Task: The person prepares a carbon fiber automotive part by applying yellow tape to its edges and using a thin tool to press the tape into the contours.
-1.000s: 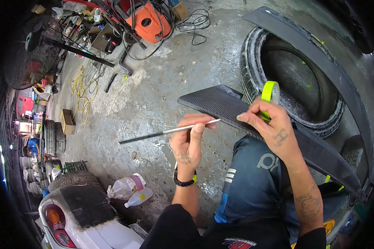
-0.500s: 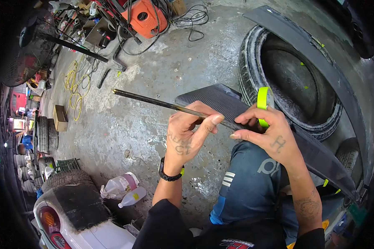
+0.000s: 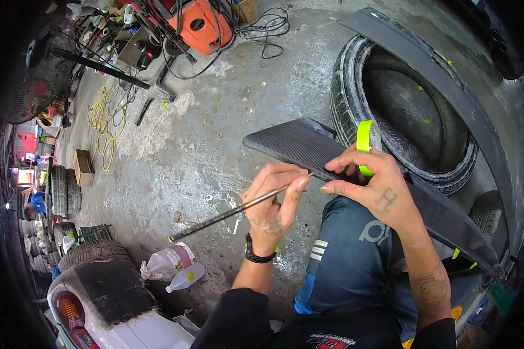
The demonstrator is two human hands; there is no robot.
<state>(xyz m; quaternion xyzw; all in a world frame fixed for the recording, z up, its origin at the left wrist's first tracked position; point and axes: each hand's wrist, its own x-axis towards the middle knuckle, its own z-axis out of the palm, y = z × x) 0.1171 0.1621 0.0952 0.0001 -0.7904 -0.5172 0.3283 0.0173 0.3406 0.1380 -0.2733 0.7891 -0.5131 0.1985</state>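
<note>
Presently — my left hand [image 3: 272, 200] pinches slim rod [image 3: 215, 223] | right hand [image 3: 385, 189] by tape roll [image 3: 363, 138], grip unclear | risk: slack pinch — rod may scratch panel [image 3: 291, 141]

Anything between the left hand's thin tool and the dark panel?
Nothing visible separates the tip of the thin tool from the dark panel, though contact is unclear. The right hand, with the green tape roll, sits just right of the tip.

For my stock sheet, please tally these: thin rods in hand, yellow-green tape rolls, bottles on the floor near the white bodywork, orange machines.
Thin rod: 1
Tape roll: 1
Bottles: 2 (larger bottle, smaller white bottle)
Orange machine: 1
Total: 5
</note>
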